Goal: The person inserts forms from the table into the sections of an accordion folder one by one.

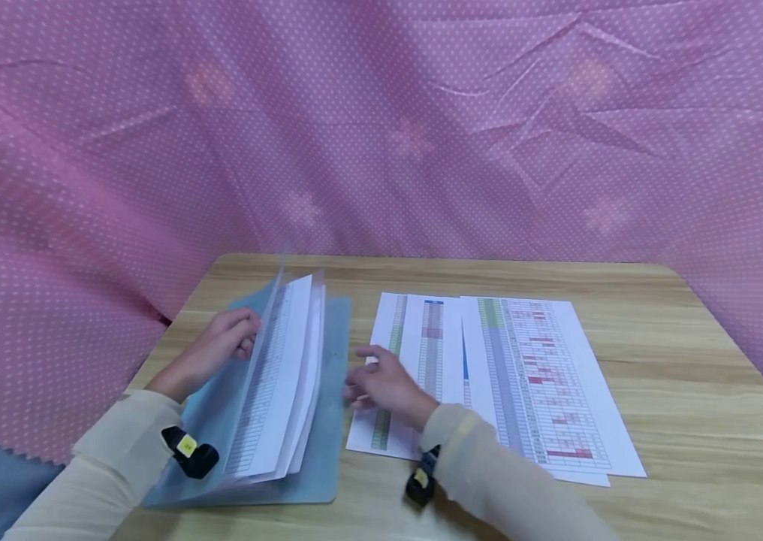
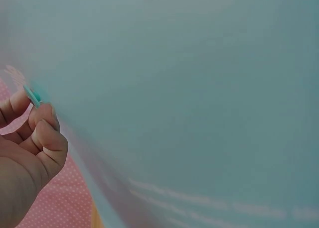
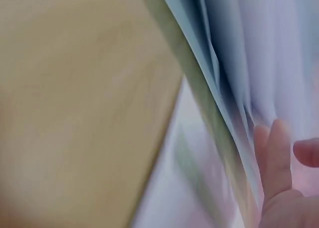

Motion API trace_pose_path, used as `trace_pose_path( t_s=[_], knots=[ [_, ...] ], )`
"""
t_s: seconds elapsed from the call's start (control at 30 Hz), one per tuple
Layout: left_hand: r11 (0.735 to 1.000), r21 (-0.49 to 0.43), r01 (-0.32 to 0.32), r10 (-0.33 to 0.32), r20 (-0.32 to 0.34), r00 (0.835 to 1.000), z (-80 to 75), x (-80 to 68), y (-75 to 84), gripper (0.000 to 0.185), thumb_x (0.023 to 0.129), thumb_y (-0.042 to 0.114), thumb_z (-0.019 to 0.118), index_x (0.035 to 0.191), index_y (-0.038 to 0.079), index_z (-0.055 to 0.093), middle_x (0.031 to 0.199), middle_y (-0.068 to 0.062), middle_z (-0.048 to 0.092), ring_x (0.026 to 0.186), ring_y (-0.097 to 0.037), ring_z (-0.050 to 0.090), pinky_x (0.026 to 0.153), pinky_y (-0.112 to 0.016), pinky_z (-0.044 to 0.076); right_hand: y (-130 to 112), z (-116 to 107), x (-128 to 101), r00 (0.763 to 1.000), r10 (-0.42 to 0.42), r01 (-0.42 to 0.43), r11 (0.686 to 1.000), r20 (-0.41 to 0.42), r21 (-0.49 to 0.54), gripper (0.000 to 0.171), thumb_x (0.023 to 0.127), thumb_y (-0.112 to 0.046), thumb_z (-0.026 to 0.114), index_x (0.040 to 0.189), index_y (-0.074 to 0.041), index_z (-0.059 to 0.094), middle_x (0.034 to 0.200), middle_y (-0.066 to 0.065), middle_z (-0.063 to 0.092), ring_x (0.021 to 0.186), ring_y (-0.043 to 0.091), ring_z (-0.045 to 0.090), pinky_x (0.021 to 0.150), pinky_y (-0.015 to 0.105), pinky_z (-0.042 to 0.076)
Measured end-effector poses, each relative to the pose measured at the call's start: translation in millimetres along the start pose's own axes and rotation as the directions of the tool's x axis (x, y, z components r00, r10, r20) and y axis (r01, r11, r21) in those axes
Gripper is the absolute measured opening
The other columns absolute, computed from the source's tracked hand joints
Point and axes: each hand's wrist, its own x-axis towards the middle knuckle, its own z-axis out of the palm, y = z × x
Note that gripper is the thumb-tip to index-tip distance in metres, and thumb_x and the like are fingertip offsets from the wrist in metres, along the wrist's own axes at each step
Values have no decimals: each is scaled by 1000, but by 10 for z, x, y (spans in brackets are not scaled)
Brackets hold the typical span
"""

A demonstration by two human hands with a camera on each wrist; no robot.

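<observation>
The left hand [image 1: 222, 342] curls its fingers round the raised front cover of a blue plastic folder [image 1: 327, 421], holding the cover up on edge; in the left wrist view the fingertips [image 2: 45, 121] pinch the cover's rim by a small teal snap button [image 2: 32, 96]. The forearm, in a cream sleeve, reaches in from the lower left. The folder lies at the left of the wooden table [image 1: 692, 391], its long axis running from the person away toward the pink dotted curtain [image 1: 422, 128]. White printed sheets [image 1: 280, 383] fan upward inside it. The right hand [image 1: 384, 387] hovers with loosely spread fingers, holding nothing, just beside the folder's right edge and over loose table printouts [image 1: 530, 376] lying flat alongside.
</observation>
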Motion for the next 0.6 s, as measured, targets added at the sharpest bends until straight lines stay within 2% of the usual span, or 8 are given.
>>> trace_pose_path(
  t_s=[0.13, 0.3, 0.5, 0.6],
  knots=[
    [1000, -2, 1, -1, 3, 1000, 14, 3, -3, 25, 99, 20, 39, 83, 1, 43, 74, -9, 43, 65, -18, 46, 62, -28, 43, -19, -471, -160, 997, 8, -13, 999, -81, -53, 49, 93, -11, 54, 138, -6, 36, 109, 19, 62, 80, 23, 68, 67, 34, 55],
    [1000, 25, 19, -19, 0, 1000, 20, -3, -5, 25, 99, 20, 38, 83, 2, 43, 75, -9, 43, 67, -19, 47, 63, -29, 43, -37, -1127, -418, 973, 24, -77, 972, -231, -222, 48, 93, -15, 54, 138, -7, 38, 108, 17, 63, 77, 20, 65, 62, 32, 50],
    [997, 78, 20, -19, -14, 1000, 22, 2, -5, 27, 99, 23, 37, 84, 3, 45, 78, -11, 44, 71, -21, 48, 66, -30, 43, -88, -1805, -746, 941, 67, -209, 887, -333, -411, 57, 94, -26, 53, 142, -3, 31, 109, 15, 59, 83, 20, 59, 67, 30, 47],
    [997, 75, 29, -28, -15, 999, 26, 6, -8, 26, 99, 23, 37, 85, 2, 46, 80, -11, 45, 71, -20, 48, 66, -31, 43, -75, -2063, -895, 928, 48, -249, 817, -369, -521, 63, 94, -30, 52, 141, 3, 28, 111, 20, 56, 87, 22, 58, 68, 31, 48]
  ],
)
